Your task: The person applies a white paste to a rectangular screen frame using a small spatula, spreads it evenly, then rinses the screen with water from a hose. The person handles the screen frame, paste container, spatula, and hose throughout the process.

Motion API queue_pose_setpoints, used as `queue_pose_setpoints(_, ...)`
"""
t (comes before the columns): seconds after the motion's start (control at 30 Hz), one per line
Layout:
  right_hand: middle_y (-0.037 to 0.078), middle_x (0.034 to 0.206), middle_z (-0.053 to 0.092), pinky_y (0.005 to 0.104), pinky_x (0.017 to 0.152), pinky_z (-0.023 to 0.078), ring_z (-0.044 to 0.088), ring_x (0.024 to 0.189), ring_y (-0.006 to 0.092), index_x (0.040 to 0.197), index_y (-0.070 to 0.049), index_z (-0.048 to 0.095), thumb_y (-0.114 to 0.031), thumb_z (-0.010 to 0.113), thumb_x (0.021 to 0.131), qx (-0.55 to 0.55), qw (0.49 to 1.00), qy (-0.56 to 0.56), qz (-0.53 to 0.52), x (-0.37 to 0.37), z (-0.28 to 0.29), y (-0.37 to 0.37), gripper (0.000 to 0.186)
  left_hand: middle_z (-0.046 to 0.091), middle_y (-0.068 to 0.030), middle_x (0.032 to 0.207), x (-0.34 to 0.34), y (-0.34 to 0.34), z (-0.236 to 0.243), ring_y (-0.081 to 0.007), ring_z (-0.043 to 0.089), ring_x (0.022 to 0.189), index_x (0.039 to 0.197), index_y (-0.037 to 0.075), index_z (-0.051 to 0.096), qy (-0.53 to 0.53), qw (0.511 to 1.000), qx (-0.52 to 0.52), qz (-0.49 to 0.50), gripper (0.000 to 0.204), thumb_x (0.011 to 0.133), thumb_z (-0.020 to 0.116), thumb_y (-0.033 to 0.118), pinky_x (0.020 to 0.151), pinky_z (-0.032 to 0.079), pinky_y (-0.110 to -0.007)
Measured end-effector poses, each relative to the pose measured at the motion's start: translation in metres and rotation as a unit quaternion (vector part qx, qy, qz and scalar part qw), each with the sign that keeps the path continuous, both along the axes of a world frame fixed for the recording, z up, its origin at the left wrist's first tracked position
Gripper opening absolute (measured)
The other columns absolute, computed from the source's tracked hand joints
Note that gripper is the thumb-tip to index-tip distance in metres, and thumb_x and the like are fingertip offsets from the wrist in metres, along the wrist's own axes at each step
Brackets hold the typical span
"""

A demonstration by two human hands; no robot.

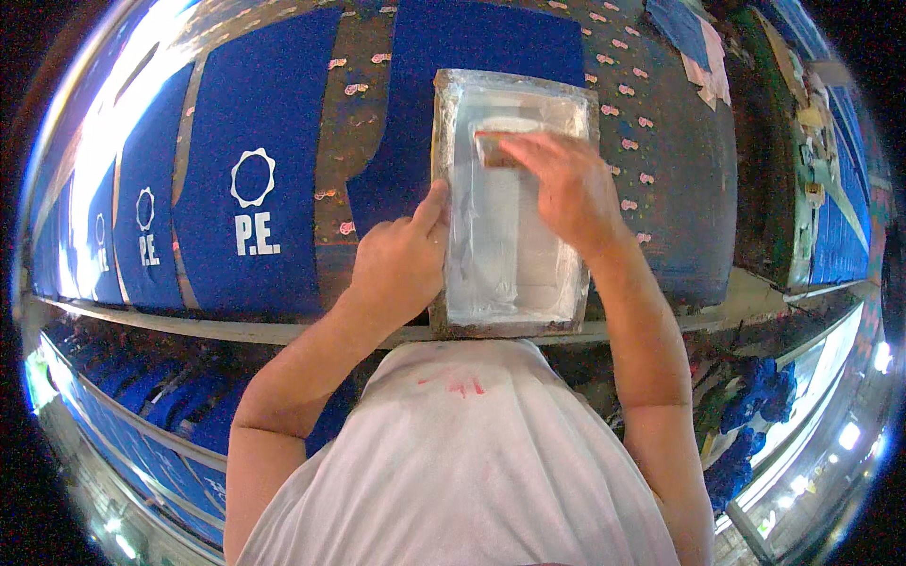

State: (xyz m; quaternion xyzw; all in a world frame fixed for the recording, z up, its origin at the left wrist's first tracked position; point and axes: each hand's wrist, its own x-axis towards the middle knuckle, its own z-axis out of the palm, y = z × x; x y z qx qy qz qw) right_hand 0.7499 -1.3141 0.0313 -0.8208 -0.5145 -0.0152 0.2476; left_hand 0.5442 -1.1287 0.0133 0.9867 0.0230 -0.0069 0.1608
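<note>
Framed screen (510, 329), rectangular, one: set on the worktable, to the right of the left fingers and beneath the right ones, its long sides running away from the body. Pale mesh (510, 255) is enclosed by a worn, whitish-smeared frame.

Squeegee (494, 153), brownish, red along its upper edge: held under the fingers of the right hand (571, 189), over the far part of the mesh. The fingers are brought together and stretched over its right end; the underside of the grip is hidden.

Left hand (401, 259): placed against the left rail of the screen, one finger pointed along it. The other fingers are curled and partly covered; whether they are closed on the rail cannot be told.

Blue fabric panel (486, 42): spread beyond the right fingers, partly covered by the screen.

Second blue panel (255, 104): laid left of the left fingers, marked with a white scalloped ring (253, 176) and white lettering below it.

Worktable (689, 198): dark, dotted with small pink marks, seen on both sides of the fingers.

Pale cloth (714, 71): draped well to the right of the right fingers, on the far side.
</note>
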Motion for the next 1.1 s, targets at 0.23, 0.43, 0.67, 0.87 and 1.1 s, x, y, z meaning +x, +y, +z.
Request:
queue_pose_setpoints(0.23, 0.016, 0.127, 0.079, 0.0504, 0.102, 0.06, 0.074, 0.119, 0.0386, 0.133, -0.008, 0.079, 0.007, 0.06, 0.088, -0.072, 0.997, 0.019, 0.019, -0.012, 0.021, -0.004, 0.051, 0.066, -0.0186, 0.156, -0.002, 0.0, -0.009, -0.0296, 0.08, 0.089, 0.124, -0.002, 0.078, 0.042, 0.998, -0.024, 0.038, 0.033, 0.095, 0.068, 0.011, 0.081, 0.066, -0.046)
queue_pose_setpoints(0.43, 0.018, 0.128, 0.078, 0.0505, 0.102, 0.06, 0.075, 0.117, 0.0401, 0.133, -0.008, 0.078, 0.007, 0.06, 0.09, -0.055, 0.997, 0.043, 0.034, 0.015, 0.034, -0.005, 0.049, 0.067, -0.0183, 0.153, 0.0, -0.004, -0.005, -0.0311, 0.079, 0.089, 0.124, -0.002, 0.078, 0.045, 0.995, -0.046, 0.071, 0.029, 0.1, 0.066, 0.011, 0.083, 0.065, -0.049)
queue_pose_setpoints(0.67, 0.017, 0.118, 0.078, 0.0494, 0.097, 0.06, 0.075, 0.112, 0.0411, 0.13, -0.01, 0.08, 0.004, 0.07, 0.09, -0.036, 0.999, 0.014, 0.001, 0.053, 0.018, 0.024, 0.044, 0.08, -0.0207, 0.112, -0.001, 0.0, -0.001, -0.0391, 0.079, 0.085, 0.154, 0.001, 0.059, -0.01, 0.998, -0.052, 0.02, 0.051, 0.105, 0.063, 0.013, 0.083, 0.063, -0.054)
queue_pose_setpoints(0.87, 0.017, 0.116, 0.078, 0.0491, 0.094, 0.06, 0.074, 0.106, 0.042, 0.129, -0.011, 0.081, 0.006, 0.063, 0.088, -0.173, 0.975, 0.122, 0.074, -0.008, 0.051, -0.012, 0.048, 0.078, -0.0191, 0.097, 0.005, -0.004, 0.018, -0.0381, 0.077, 0.08, 0.152, -0.001, 0.058, 0.043, 0.993, -0.077, 0.077, 0.049, 0.105, 0.064, 0.014, 0.077, 0.062, -0.053)
queue_pose_setpoints(1.1, 0.016, 0.118, 0.079, 0.0507, 0.099, 0.058, 0.073, 0.112, 0.0403, 0.127, -0.007, 0.08, 0.004, 0.063, 0.085, -0.14, 0.974, 0.16, 0.082, -0.103, 0.059, -0.064, 0.047, 0.063, -0.0179, 0.138, 0.0, -0.001, -0.007, -0.0302, 0.078, 0.081, 0.139, -0.003, 0.069, -0.025, 0.999, -0.023, 0.006, 0.045, 0.097, 0.067, 0.013, 0.075, 0.064, -0.047)
